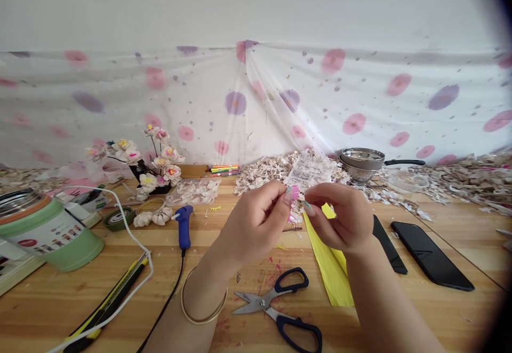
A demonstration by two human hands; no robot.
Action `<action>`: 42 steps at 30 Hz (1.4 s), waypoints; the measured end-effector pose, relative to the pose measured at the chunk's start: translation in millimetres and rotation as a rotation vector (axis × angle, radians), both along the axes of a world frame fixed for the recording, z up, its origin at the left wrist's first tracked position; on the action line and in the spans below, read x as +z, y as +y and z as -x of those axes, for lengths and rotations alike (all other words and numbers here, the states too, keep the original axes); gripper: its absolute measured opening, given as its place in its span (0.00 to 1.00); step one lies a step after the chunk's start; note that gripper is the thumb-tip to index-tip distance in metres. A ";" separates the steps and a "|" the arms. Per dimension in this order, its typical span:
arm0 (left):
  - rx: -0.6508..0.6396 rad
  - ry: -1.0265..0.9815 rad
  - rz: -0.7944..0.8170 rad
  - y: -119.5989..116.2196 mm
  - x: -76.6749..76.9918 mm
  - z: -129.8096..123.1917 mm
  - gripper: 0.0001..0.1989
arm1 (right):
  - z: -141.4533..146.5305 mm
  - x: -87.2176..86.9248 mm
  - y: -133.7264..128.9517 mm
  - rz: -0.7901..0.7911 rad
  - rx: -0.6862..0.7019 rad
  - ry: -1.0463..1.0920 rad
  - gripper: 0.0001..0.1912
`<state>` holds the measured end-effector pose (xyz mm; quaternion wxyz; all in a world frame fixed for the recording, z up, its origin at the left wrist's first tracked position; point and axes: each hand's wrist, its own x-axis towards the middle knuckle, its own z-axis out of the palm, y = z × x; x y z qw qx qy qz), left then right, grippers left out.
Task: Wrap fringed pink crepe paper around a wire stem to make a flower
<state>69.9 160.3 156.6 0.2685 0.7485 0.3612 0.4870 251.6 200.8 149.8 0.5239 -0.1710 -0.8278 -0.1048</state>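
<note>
My left hand (264, 211) pinches a small pink piece (295, 192), perhaps crepe paper, between thumb and index finger. Close beside it, my right hand (342, 214) has thumb and forefinger nearly together at the pink piece's right end; what lies between those fingertips is too small to make out. Yellow crepe paper (326, 267) lies partly beneath my right hand. Below the hands, scissors (262, 304) with dark blue handles rest with their blades apart. A blue hot glue gun (184, 227) stands on the table left of my left hand.
Flowers in a dark pot (162, 169) stand back left, near a green container (68, 235) and a yellow-black utility knife (108, 302). A pale petal heap (264, 171) and metal bowls (362, 161) are behind. Right lies a black phone (430, 254). A white cable (136, 241) crosses the left.
</note>
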 end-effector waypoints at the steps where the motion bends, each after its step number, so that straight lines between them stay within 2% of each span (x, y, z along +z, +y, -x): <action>1: 0.003 -0.003 0.001 0.4 -0.2 0.2 0.19 | -0.4 0.5 -0.2 0.013 -0.002 -0.008 0.03; 7: -0.024 0.001 0.013 -1.2 -2.6 2.0 0.18 | 0.6 -2.5 4.1 -0.049 0.047 -0.039 0.08; 12: -0.053 -0.009 0.029 -0.4 -0.9 1.6 0.18 | 2.6 -3.8 4.6 -0.033 0.036 -0.055 0.08; 24: -0.132 -0.036 0.093 0.2 -3.8 3.8 0.18 | 1.1 -0.8 1.9 0.094 0.125 -0.072 0.05; 34: -0.161 -0.086 0.206 0.9 -3.7 0.3 0.19 | -0.5 -0.6 4.9 -0.003 0.005 -0.164 0.08; 42: -0.151 -0.087 0.206 2.3 -4.6 -1.2 0.21 | 0.3 -1.3 5.5 -0.051 -0.022 -0.138 0.06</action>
